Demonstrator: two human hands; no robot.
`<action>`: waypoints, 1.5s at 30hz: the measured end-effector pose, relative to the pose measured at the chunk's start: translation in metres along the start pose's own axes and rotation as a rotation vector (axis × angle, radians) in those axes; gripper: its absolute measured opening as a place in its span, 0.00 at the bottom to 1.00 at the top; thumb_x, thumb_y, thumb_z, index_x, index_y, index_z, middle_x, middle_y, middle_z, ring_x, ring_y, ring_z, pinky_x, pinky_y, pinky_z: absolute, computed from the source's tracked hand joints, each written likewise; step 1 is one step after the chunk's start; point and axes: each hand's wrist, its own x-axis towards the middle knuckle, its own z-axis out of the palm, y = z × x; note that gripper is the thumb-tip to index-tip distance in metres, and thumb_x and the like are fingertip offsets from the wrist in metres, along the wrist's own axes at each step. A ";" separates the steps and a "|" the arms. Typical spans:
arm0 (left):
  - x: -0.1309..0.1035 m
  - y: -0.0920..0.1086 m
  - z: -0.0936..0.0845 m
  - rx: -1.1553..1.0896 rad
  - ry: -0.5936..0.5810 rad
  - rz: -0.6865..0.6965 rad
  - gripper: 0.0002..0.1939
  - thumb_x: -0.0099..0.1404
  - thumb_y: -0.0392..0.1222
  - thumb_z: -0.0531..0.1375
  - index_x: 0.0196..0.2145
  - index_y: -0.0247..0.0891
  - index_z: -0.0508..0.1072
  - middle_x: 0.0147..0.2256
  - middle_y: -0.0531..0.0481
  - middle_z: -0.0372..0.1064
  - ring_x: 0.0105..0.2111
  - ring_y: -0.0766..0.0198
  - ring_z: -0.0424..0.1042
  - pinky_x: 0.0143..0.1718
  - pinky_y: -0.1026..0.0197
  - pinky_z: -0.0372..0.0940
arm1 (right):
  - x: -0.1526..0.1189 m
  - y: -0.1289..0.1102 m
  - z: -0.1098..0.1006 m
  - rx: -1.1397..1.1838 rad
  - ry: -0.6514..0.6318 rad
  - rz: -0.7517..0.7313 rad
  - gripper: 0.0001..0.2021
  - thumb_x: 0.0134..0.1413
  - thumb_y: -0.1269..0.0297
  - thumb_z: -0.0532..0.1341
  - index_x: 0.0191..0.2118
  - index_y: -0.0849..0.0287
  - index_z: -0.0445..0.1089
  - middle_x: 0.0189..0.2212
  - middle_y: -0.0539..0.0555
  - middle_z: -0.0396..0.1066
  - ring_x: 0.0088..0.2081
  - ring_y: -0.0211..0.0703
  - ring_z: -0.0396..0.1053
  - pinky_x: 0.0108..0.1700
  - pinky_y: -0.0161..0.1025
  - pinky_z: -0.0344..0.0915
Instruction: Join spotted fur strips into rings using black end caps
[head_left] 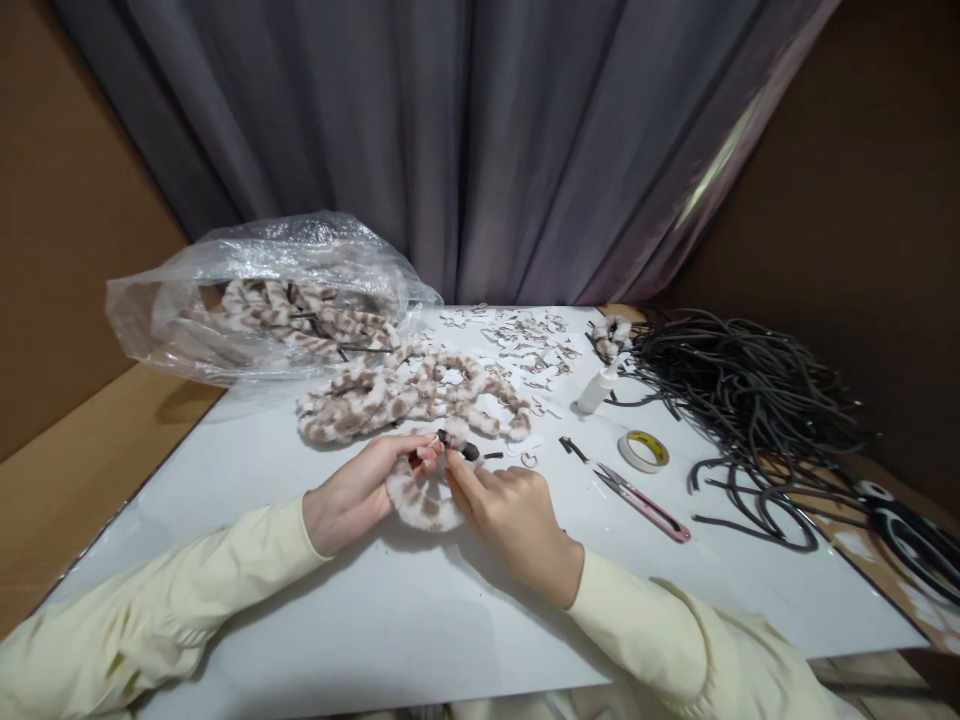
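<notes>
Both hands meet over the white table around a fluffy white-and-brown fabric ring (pixel 425 508), like a fur scrunchie. My left hand (pixel 360 492) is closed on its left side, thumb and fingertips pinched near the top. Opposite it, my right hand (pixel 514 520) has its fingers closed on the ring's right side, index finger pointing up to the join. A short black piece (pixel 459 444) shows at the fingertips beside a tuft of the fabric. Whether that piece is cord or a tool, I cannot tell. Just behind lies a pile of similar fluffy rings (pixel 352 405).
A clear plastic bag (pixel 300 250) of fluffy rings stands at back left. Small metal rings and white tags (pixel 525 340) lie scattered behind. To the right are a white bottle (pixel 598 388), tape roll (pixel 643 452), pink-handled snips (pixel 645 505), black cords (pixel 742 380) and black-handled scissors (pixel 911 540).
</notes>
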 end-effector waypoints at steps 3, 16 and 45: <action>-0.001 -0.001 0.003 -0.304 0.060 -0.172 0.07 0.52 0.33 0.63 0.22 0.34 0.68 0.21 0.55 0.60 0.20 0.73 0.59 0.22 0.72 0.62 | 0.002 -0.001 0.002 -0.075 -0.092 0.041 0.05 0.56 0.69 0.56 0.37 0.63 0.67 0.16 0.51 0.69 0.15 0.39 0.64 0.21 0.39 0.40; -0.021 -0.004 0.018 0.031 -0.017 0.152 0.11 0.59 0.43 0.59 0.25 0.34 0.64 0.20 0.57 0.59 0.20 0.73 0.60 0.23 0.71 0.58 | 0.014 -0.004 0.004 0.573 -0.316 0.520 0.12 0.56 0.68 0.53 0.26 0.61 0.70 0.20 0.52 0.71 0.20 0.36 0.65 0.24 0.30 0.50; -0.023 -0.011 0.000 1.100 -0.045 1.167 0.10 0.63 0.31 0.51 0.43 0.36 0.60 0.35 0.46 0.68 0.31 0.66 0.69 0.31 0.68 0.63 | 0.017 0.000 -0.009 1.307 -0.348 0.515 0.14 0.50 0.69 0.50 0.16 0.58 0.53 0.13 0.45 0.53 0.18 0.31 0.52 0.22 0.30 0.51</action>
